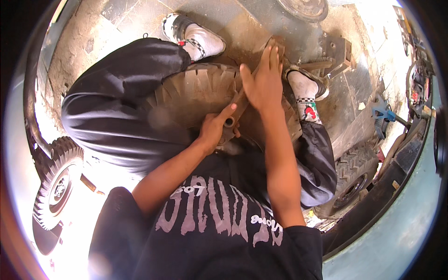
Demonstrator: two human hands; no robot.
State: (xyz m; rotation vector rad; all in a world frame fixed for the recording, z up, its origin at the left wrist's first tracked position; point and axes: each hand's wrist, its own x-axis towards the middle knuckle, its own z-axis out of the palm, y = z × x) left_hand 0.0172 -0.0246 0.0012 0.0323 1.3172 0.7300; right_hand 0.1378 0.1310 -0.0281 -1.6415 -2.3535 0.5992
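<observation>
Head view only. We hold a worn, dusty tire (200,93) between our knees, low in front of us on the concrete floor (261,23). It is round with chunky tread blocks along its upper edge; we see it mostly edge-on, tread facing up toward the top of the frame.

A brown metal bar (240,105) crosses the tire, its long axis running from lower left to upper right, upper end toward our right shoe (305,84).

Our left hand (215,130) curls around the lower end of the bar, fingers closed on it, thumb up. Our right hand (263,79) lies flat on the upper part of the bar and tire, fingers straight and together, pointing up-frame, not gripping.

Our left shoe (196,37) sits beyond the tire at top. A small wheel (58,186) stands at far left, another wheel (352,179) at right. A blue tool (383,114) lies further right. Our black shirt (219,233) carries pale lettering, unread.
</observation>
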